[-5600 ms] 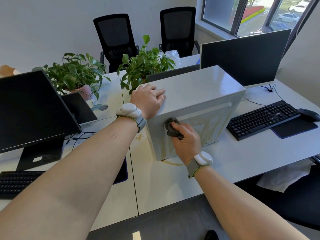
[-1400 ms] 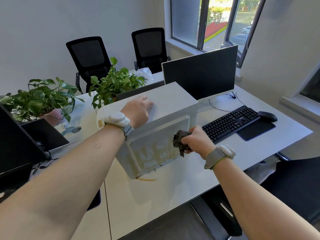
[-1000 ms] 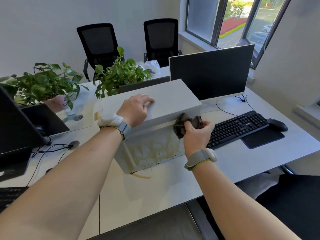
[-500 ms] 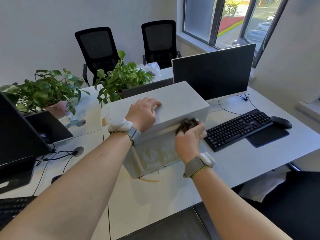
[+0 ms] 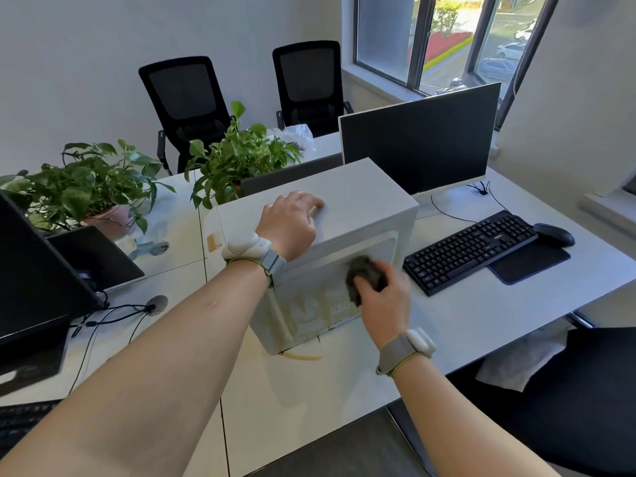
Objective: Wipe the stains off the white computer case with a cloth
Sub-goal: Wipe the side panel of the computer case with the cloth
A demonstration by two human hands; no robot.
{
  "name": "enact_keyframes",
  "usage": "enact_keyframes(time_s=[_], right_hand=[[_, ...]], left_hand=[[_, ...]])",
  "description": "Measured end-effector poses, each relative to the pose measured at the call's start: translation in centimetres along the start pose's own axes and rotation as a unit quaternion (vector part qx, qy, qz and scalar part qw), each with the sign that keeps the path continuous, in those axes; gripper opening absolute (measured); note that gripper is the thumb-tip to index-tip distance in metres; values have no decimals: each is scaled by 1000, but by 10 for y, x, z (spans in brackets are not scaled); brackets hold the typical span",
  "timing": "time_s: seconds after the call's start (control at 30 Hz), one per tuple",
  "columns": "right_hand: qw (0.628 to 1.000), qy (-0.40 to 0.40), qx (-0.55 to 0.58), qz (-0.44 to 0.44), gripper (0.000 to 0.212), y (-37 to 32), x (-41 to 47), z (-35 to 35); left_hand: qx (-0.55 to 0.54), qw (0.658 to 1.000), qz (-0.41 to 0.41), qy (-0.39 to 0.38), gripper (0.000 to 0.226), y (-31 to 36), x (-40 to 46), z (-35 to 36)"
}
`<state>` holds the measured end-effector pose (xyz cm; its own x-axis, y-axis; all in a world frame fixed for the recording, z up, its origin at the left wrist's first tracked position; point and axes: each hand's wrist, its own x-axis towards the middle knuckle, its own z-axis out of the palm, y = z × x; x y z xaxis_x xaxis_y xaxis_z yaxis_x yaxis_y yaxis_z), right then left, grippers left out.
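right hand [image 5: 387, 297] gripping cloth [image 5: 364, 271] (blurred), left hand [image 5: 289, 223] flat on case [image 5: 358, 197]

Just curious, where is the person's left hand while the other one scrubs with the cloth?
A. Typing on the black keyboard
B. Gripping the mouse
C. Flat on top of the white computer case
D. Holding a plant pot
C: the left hand rests on the top of the white computer case, steadying it, while the right hand presses the dark cloth against the stained side panel.
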<state>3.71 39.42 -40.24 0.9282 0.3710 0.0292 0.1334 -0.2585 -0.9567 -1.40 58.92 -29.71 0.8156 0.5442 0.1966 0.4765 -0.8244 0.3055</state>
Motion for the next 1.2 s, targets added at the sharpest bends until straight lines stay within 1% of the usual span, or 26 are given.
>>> enact_keyframes(time_s=[0.07,0.1,0.13,0.17,0.23,0.3,0.33,0.37,0.43,0.47,0.5,0.53,0.6,0.67,0.73,0.77,0.8,0.87,0.93,0.97,1.03,1.07,1.13,1.17,1.2], right_hand=[[990,114,82,27,48,-5,11,-6],[983,142,113,40,44,-9,16,-7],[980,149,124,47,37,-12,19,-4],[982,136,119,53,30,-12,21,1],[992,69,72,77,21,-7,18,14],[993,-11,40,109,20,4,11,16],[990,-30,58,122,20,5,7,10],[988,-17,86,125,20,7,6,3],[982,80,123,118,22,8,13,-10],[975,123,133,131,28,7,18,-13],[968,142,146,146,35,5,23,-12],[964,138,162,161,41,1,24,-8],[967,89,160,175,46,-6,17,8],[973,15,158,166,46,-6,4,17],[967,-66,188,158,42,0,-5,16],[962,-88,206,158,40,2,-7,11],[957,-85,222,165,38,2,-6,3],[945,-19,271,185,36,-3,3,-16],[931,51,316,173,32,-15,17,-38],[928,65,331,157,28,-20,26,-47],[931,59,335,129,19,-30,43,-57],[939,52,320,118,19,-33,50,-57],[957,31,273,96,20,-32,58,-52],[963,26,253,91,19,-29,61,-48],[966,25,240,94,17,-24,64,-46]], left_hand=[[0,1000,0,2,49,0,0,0],[0,1000,1,3,49,-1,0,0],[-1,1000,2,3,49,-1,0,0],[0,1000,4,3,49,-1,0,0],[2,1000,5,3,49,-2,0,0],[3,1000,5,3,49,-2,0,0],[3,1000,4,3,49,-2,0,1],[4,1000,5,3,49,-2,0,1],[4,1000,6,3,49,-2,1,1],[4,1000,6,3,49,-2,1,1],[3,1000,6,3,49,-3,1,1],[2,1000,6,2,48,-3,1,1],[-2,1000,4,1,49,-3,0,2],[-6,1000,-2,0,49,-3,1,2],[-8,1000,-2,0,49,-3,1,1],[-7,1000,-1,0,48,-2,1,0],[-5,1000,-2,-1,48,-1,1,0],[-3,1000,-10,-1,47,-2,-1,0],[-12,999,-36,-14,45,2,2,-5],[-20,998,-56,-22,43,7,6,-8],[-16,994,-102,-25,36,25,12,-12],[7,992,-123,-14,30,34,15,-10],[46,987,-148,41,17,45,17,2],[56,985,-144,71,16,45,15,8],[65,985,-138,85,19,45,13,12]])
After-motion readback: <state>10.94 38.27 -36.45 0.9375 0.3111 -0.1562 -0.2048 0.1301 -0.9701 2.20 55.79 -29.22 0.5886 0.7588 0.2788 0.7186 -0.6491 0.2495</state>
